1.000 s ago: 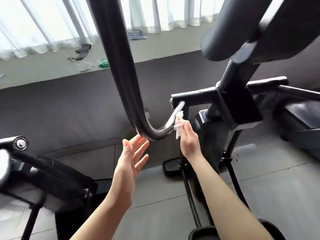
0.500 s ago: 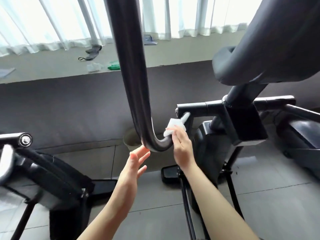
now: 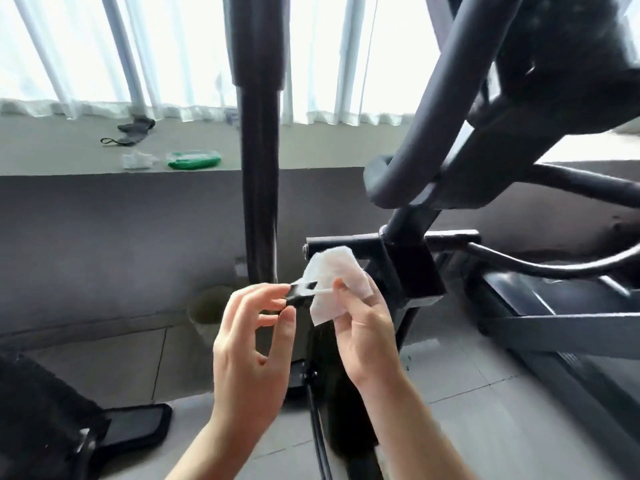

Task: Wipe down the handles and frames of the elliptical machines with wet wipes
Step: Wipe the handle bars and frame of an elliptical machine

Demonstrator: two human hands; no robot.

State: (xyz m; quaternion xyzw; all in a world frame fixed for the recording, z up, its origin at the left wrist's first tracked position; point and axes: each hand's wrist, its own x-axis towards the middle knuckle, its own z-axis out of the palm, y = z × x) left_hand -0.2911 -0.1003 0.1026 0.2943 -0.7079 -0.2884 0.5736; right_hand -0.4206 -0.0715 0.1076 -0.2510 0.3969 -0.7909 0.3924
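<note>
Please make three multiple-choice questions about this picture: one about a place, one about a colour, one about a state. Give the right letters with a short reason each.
1. Where does the green packet lie?
A. on the ledge under the curtains
B. on the floor by the pedal
C. in the left hand

2. What colour is the wipe?
A. blue
B. white
C. yellow

3. What is the right hand doing?
A. hanging idle
B. holding the wipe
C. gripping the upright bar

Answers:
1 A: the packet rests on the ledge, left of the upright bar.
2 B: the wipe shows plain white against the black frame.
3 B: its fingers curl round the wipe, while the left hand is beside it with curled fingers.
</note>
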